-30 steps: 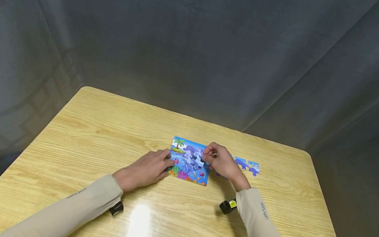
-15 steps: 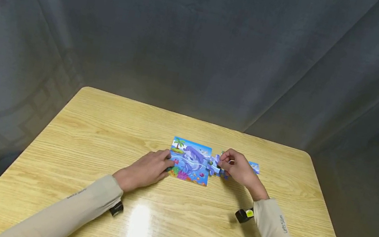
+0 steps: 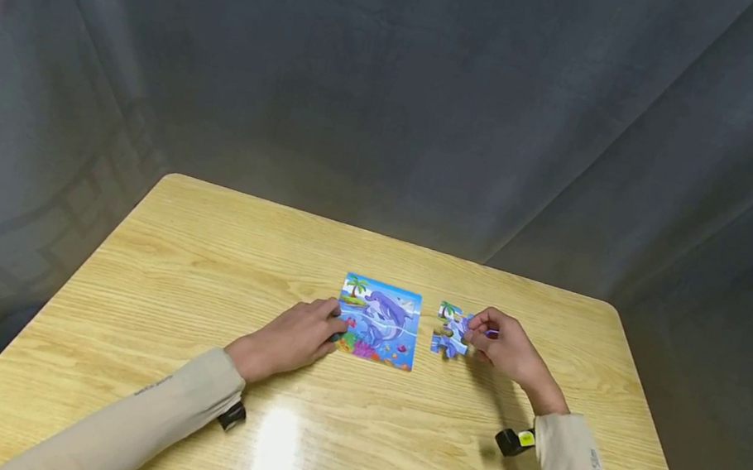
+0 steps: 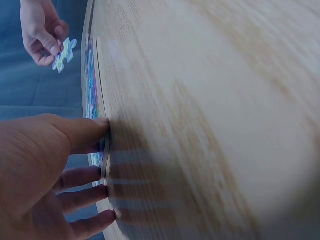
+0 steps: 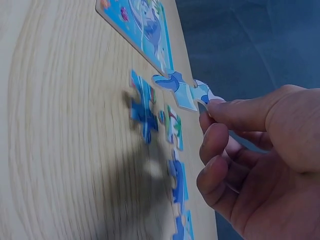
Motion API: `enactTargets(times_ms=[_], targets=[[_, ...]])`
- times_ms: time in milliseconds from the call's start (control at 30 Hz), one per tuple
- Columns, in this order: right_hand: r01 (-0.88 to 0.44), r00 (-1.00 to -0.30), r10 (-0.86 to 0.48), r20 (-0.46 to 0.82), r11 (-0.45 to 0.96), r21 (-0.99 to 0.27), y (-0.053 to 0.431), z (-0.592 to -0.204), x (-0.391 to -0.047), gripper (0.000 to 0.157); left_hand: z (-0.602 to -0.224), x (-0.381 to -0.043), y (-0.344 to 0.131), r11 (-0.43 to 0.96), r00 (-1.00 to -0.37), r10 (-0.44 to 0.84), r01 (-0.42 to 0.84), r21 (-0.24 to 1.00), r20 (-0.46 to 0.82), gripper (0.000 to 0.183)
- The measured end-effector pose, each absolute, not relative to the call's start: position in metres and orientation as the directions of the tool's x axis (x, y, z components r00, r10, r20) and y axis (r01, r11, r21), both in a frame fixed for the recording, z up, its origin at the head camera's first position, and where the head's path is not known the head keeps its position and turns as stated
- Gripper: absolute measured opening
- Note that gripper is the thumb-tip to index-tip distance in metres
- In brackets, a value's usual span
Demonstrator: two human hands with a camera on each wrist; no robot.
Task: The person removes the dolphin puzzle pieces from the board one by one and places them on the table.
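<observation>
A jigsaw piece [image 5: 181,92] with blue and white dolphin parts is pinched between thumb and fingers of my right hand [image 3: 508,346]. It is raised over loose pieces to the right of the dolphin picture board [image 3: 379,324]. My left hand [image 3: 293,338] rests against the board's left edge. In the left wrist view, its thumb and fairly straight fingers [image 4: 82,197] touch along that edge. The board lies flat and shows two dolphins, a palm tree and coral.
Below the right hand, a blue piece [image 5: 144,107], a palm-tree piece [image 5: 175,129] and another dolphin piece [image 5: 178,182] lie on the wooden table [image 3: 340,439]. A dark grey curtain [image 3: 402,88] hangs behind the table's far edge.
My right hand has moved right, from over the picture board to over the loose pieces, with the jigsaw piece still pinched. The left hand and the board have stayed in place.
</observation>
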State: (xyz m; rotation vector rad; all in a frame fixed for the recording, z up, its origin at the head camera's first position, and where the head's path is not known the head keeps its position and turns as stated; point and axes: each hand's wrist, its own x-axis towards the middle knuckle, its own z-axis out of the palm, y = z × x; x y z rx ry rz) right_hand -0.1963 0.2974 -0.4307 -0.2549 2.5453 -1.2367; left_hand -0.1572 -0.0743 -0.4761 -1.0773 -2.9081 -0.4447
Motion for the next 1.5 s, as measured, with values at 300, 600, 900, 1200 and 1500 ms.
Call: enactTargets(times_ms=[300,600,900,1200,1500], targets=[[-0.011,-0.942,-0.265,-0.205,0.637,-0.770,0.317,-0.432,-0.191,0.017,-0.475,-0.157,-0.074,0.722,-0.764,0.635,0.639,0.266,0.110,0.025],[0.018,-0.941,-0.245,-0.235,0.655,-0.756,0.332,-0.439,-0.187,0.016,-0.478,-0.159,-0.075,0.721,-0.765,0.635,0.638,0.271,0.112,0.027],[0.019,-0.941,-0.242,-0.235,0.656,-0.754,0.339,-0.447,-0.187,0.014,-0.479,-0.159,-0.074,0.729,-0.773,0.626,0.626,0.279,0.100,0.022],[-0.020,-0.958,-0.210,-0.198,0.733,-0.680,0.340,-0.463,-0.193,0.010,-0.480,-0.160,-0.074,0.726,-0.769,0.631,0.633,0.271,0.106,0.023],[-0.037,-0.965,-0.194,-0.176,0.766,-0.642,0.335,-0.463,-0.193,0.010,-0.477,-0.160,-0.074,0.723,-0.769,0.632,0.631,0.283,0.101,0.024]])
